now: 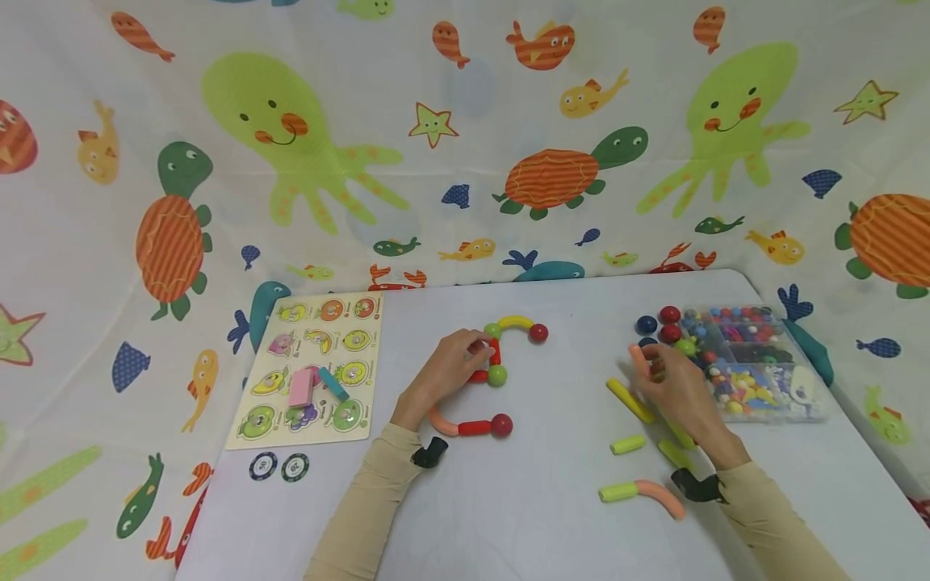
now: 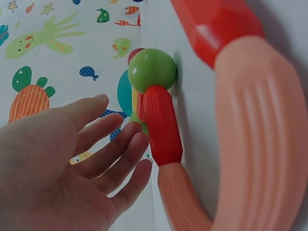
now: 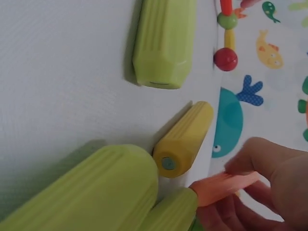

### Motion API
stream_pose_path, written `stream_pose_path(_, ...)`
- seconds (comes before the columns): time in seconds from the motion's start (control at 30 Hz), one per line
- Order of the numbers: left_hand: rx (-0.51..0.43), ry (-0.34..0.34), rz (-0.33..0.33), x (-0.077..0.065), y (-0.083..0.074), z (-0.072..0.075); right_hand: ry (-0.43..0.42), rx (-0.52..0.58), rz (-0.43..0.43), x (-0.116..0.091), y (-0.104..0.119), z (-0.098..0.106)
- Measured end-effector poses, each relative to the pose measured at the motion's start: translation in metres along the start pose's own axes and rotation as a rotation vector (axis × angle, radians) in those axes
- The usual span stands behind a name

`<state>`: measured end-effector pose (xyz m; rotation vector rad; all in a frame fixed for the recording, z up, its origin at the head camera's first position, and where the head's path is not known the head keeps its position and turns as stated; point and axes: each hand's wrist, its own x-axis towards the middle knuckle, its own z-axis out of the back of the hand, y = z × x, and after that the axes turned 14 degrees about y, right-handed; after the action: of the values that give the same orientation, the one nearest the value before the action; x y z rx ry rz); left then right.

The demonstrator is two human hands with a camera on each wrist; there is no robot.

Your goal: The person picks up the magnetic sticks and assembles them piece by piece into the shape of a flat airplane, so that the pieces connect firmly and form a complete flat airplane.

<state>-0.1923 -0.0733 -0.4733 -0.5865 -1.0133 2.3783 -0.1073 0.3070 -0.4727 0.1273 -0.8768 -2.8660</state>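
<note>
A chain of toy rods and balls lies mid-table, with a yellow curved rod (image 1: 516, 322), green balls (image 2: 153, 70), red rods (image 2: 164, 127) and a peach curved rod (image 2: 262, 130). It ends in a red ball (image 1: 501, 425). My left hand (image 1: 454, 363) is over the chain's left side, fingers loosely bent near an upright red rod (image 1: 496, 351); whether they touch it I cannot tell. On the right, my right hand (image 1: 676, 387) pinches a peach rod (image 3: 224, 187) between thumb and fingers. Beneath and beside that hand lie a yellow rod (image 3: 185, 139) and several lime green rods (image 3: 163, 43).
A clear compartment box (image 1: 759, 363) of beads stands at the right, with dark blue and red balls (image 1: 669, 314) beside it. At left lies a fruit puzzle board (image 1: 370, 355) bearing a pink block (image 1: 301, 388) and a teal block (image 1: 333, 384). Two round chips (image 1: 295, 467) sit below it.
</note>
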Motion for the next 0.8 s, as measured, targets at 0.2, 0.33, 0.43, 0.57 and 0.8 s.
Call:
stream_pose_path(0.2,0.005,0.004,0.007,-0.001,-0.001,0.000,-0.055,0.066,0.016,0.001,-0.002,-0.002)
stream_pose_path(0.33,0.007,0.007,-0.001,-0.001,-0.001,0.001,-0.045,0.040,0.018,0.002,-0.002,-0.002)
stream_pose_path(0.43,0.004,0.008,0.005,-0.001,-0.002,0.001,-0.075,0.014,0.023,0.004,-0.002,-0.003)
stream_pose_path(0.57,-0.001,0.013,0.015,-0.002,-0.002,0.001,-0.128,0.025,0.022,0.007,0.001,-0.003)
stream_pose_path(0.8,-0.003,0.032,0.010,-0.003,-0.003,0.000,-0.092,0.096,-0.032,0.014,0.016,0.000)
